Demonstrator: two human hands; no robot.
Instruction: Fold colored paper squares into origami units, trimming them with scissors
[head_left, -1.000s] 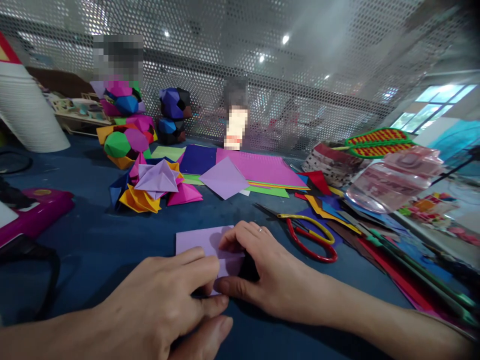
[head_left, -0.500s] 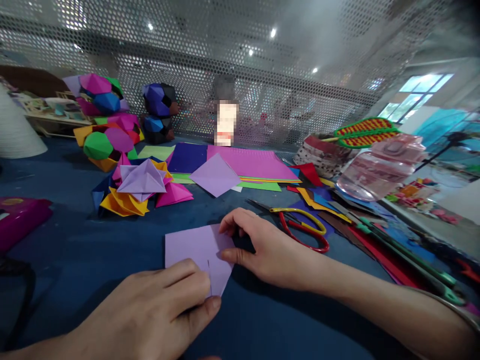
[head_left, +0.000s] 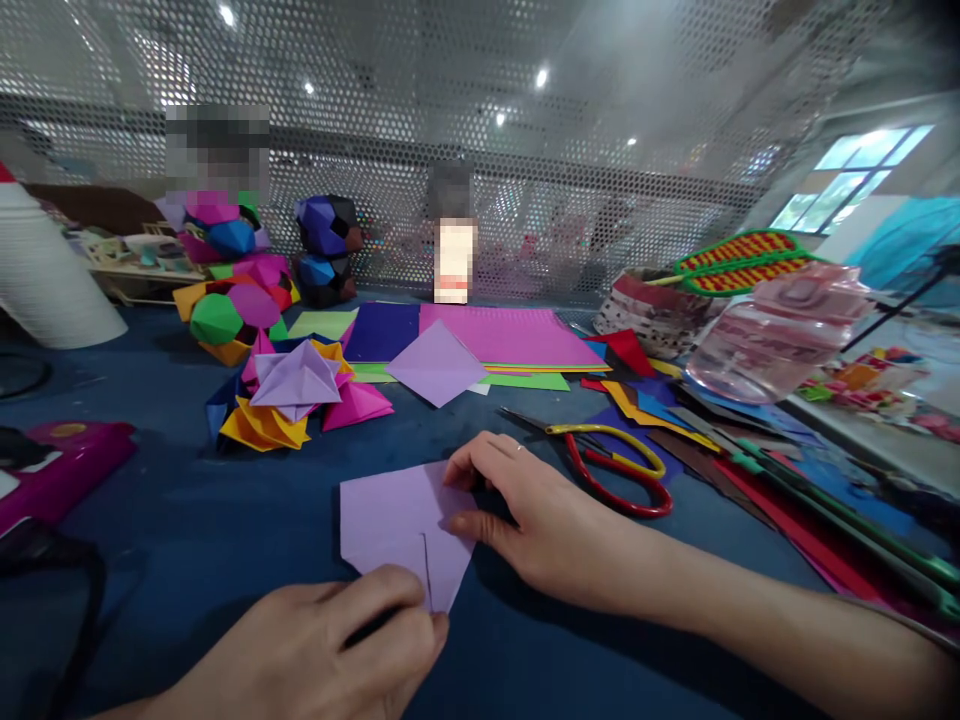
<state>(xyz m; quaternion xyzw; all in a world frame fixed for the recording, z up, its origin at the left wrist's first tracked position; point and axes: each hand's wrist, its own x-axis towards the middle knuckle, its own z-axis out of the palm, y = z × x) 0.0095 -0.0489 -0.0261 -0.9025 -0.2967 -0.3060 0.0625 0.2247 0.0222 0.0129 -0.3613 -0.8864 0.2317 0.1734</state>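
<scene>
A light purple sheet of origami paper (head_left: 386, 510), partly folded, lies on the dark blue table in front of me. Its lower right shows a folded flap with a dark slit along the edge. My left hand (head_left: 352, 630) is closed at the paper's lower corner, with thumb and fingers pinching it. At the right edge, my right hand (head_left: 525, 510) has its curled fingers and thumb on the paper, gripping it from the side. Scissors (head_left: 611, 455) with red and yellow handles lie just beyond my right hand.
A flat purple square (head_left: 437, 365) rests on stacked coloured paper (head_left: 517, 335). Folded paper pieces (head_left: 296, 380) and paper balls (head_left: 236, 310) stand at the left. Paper scraps, a clear pink bottle (head_left: 776, 345) and a magenta power strip (head_left: 67, 465) flank the table.
My left hand has slid down toward the paper's lower corner, uncovering more of the slit and the lower left edge. My right hand keeps its hold. The whole view has shifted slightly.
</scene>
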